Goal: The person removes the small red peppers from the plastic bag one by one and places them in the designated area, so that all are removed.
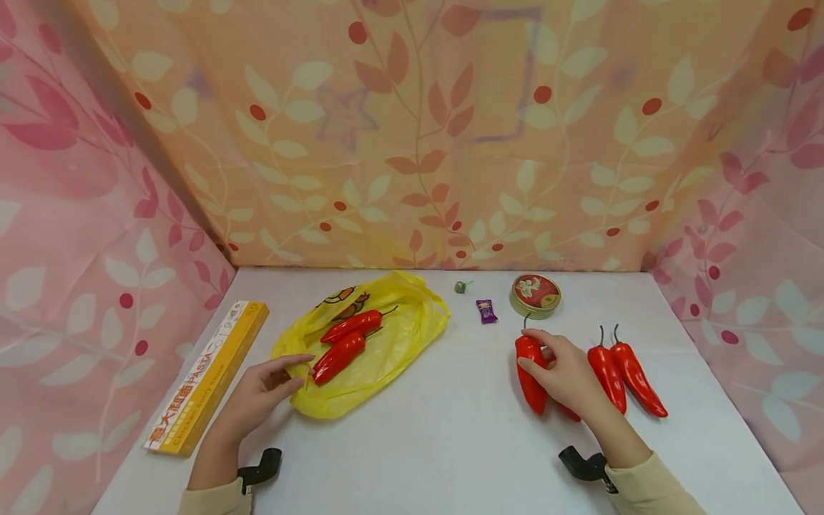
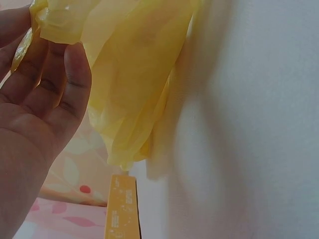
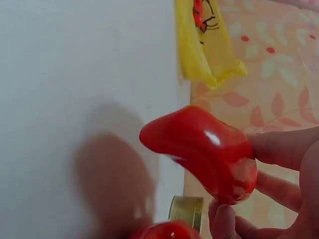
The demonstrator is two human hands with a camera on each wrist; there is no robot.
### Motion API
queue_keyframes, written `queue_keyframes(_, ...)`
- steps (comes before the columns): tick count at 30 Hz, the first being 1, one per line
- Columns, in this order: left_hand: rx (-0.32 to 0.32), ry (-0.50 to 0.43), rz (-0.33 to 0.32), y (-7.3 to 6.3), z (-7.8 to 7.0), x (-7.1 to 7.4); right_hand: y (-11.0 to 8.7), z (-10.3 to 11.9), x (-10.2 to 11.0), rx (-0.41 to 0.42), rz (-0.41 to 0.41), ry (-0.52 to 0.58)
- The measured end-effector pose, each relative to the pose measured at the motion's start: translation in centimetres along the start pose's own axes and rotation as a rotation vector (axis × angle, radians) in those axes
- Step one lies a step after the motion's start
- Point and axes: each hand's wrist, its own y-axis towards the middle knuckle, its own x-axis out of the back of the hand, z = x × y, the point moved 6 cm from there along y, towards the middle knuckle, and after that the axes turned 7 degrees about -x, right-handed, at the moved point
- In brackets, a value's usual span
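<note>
A yellow plastic bag (image 1: pixel 393 357) lies spread on the table, and two red peppers (image 1: pixel 340 357) rest on it. My left hand (image 1: pixel 260 393) pinches the bag's near left edge; in the left wrist view the thin plastic runs between thumb and fingers. My right hand (image 1: pixel 566 372) grips another red pepper (image 3: pixel 204 144) near its stem end, and the right wrist view has it lifted off the table. Beneath that hand lies a further red pepper (image 1: pixel 568 411), mostly hidden. Two more red peppers (image 1: pixel 637 379) lie side by side to its right.
A yellow pasta box (image 1: pixel 212 379) lies at the left edge of the table. Toward the back are a round red-and-gold tin (image 1: pixel 536 295), a small purple-wrapped candy (image 1: pixel 486 311) and a small green item (image 1: pixel 460 287). Patterned cloth walls (image 1: pixel 418 143) enclose the table on three sides.
</note>
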Motion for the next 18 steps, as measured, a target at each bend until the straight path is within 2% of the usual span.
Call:
queue_keyframes(9,0.011,0.010,-0.003,-0.1,0.1,0.0,-0.4,-1.0,-0.6,-0.025,0.028,-0.094)
queue_keyframes(18,0.019,-0.002,0.007,0.1,0.4,-0.1,-0.3,-1.6,-0.7,-0.055,0.029,-0.102)
